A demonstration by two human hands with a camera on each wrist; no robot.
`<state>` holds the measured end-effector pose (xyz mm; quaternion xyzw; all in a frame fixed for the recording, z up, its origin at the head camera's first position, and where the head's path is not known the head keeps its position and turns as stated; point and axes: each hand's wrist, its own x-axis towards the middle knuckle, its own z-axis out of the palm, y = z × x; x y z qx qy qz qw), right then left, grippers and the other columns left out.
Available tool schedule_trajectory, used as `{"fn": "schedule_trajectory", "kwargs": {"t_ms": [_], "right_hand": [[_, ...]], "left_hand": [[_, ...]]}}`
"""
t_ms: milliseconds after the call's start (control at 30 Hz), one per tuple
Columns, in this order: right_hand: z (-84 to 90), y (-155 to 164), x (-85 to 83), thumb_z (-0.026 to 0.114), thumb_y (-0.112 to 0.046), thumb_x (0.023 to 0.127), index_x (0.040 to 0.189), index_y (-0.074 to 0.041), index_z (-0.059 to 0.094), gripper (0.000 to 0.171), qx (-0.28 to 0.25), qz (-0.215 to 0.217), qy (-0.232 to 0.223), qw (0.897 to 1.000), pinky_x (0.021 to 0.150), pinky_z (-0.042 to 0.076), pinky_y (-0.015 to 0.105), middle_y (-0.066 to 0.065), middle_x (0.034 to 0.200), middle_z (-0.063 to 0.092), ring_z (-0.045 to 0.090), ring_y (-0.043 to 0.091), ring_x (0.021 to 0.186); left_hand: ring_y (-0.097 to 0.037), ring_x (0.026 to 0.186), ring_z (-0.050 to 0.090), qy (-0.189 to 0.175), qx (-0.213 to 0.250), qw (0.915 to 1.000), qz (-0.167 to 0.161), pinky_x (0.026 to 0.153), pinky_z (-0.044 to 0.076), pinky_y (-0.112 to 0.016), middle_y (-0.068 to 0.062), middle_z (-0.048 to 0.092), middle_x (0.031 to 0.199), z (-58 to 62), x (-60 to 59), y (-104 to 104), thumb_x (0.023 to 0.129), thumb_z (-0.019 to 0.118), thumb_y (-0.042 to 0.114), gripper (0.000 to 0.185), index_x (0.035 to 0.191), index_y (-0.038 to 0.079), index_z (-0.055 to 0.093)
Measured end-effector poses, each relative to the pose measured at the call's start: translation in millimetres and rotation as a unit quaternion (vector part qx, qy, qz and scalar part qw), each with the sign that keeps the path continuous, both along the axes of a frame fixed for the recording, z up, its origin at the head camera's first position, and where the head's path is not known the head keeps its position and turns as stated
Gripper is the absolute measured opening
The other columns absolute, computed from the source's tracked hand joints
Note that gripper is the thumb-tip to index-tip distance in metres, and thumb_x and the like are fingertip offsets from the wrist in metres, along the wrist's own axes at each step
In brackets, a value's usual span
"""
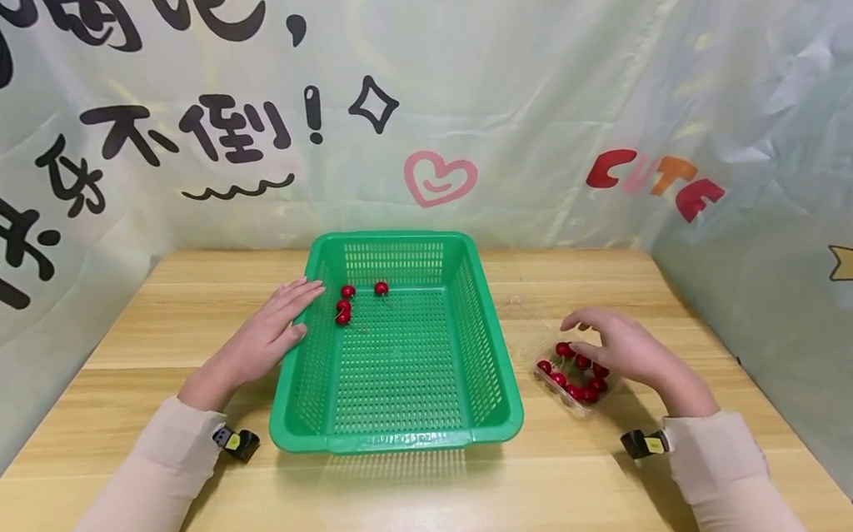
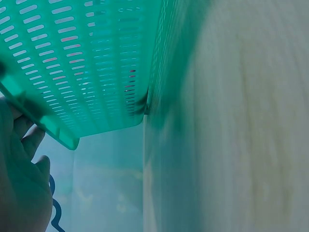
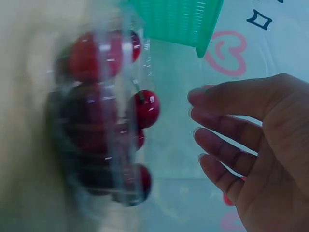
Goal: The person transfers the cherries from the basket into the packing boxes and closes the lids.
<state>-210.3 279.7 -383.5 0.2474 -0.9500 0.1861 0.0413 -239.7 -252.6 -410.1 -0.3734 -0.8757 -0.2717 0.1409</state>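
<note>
On the wooden bench (image 1: 176, 336) sits a green basket (image 1: 410, 443), long side running away from the viewer. Four cherries (image 1: 344, 317) lie on its mesh floor near the far left corner: three close together, one slightly apart to the right.

Left hand (image 1: 270, 337): flat, fingers straight and together, resting against the outer left rim of the basket; fingertips reach the rim's top edge. It holds nothing. The left wrist view shows only the basket wall close up, plus the palm edge (blurred).

Right hand (image 1: 624, 346): hovers over a clear plastic tray (image 1: 557, 393) just right of the basket. Fingers loosely curved and slightly spread, tips pointing toward the basket. The right wrist view shows a gap between fingertips (image 3: 203, 116) and tray, so this grip is empty and apart from the fruit.

Tray contents: a cluster of red cherries (image 1: 585, 385), some with stems visible; exact count unclear, as the hand covers part of it.
</note>
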Motion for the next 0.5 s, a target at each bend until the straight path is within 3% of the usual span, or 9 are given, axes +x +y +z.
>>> {"fn": "schedule_trajectory", "kwargs": {"t_ms": [200, 500], "right_hand": [[20.1, -11.1, -5.2, 0.068, -0.008, 0.091, 0.116, -0.002, 0.064, 0.026, 0.014, 0.025, 0.016, 0.999, 0.086, 0.049, 0.052, 0.014, 0.113, 0.065, 0.059, 0.035, 0.103], [44.8, -37.7, -16.7, 0.07, -0.016, 0.091, 0.116, -0.008, 0.064, 0.027, 0.051, 0.061, 0.063, 0.995, 0.086, 0.049, 0.05, 0.008, 0.112, 0.065, 0.06, 0.028, 0.102]], "left_hand": [[-0.038, 0.146, 0.018, -0.001, 0.002, 1.0, -0.004, 0.119, 0.007, -0.05, -0.015, 0.033, 0.155, -0.6, -1.2, -0.1, 0.103, 0.044, 0.016, 0.051, 0.151, 0.004, 0.035], [-0.04, 0.145, 0.019, 0.0, 0.005, 1.0, -0.006, 0.118, 0.008, -0.053, -0.017, 0.033, 0.155, 0.0, 0.1, 0.5, 0.102, 0.044, 0.015, 0.051, 0.151, 0.003, 0.035]]}}
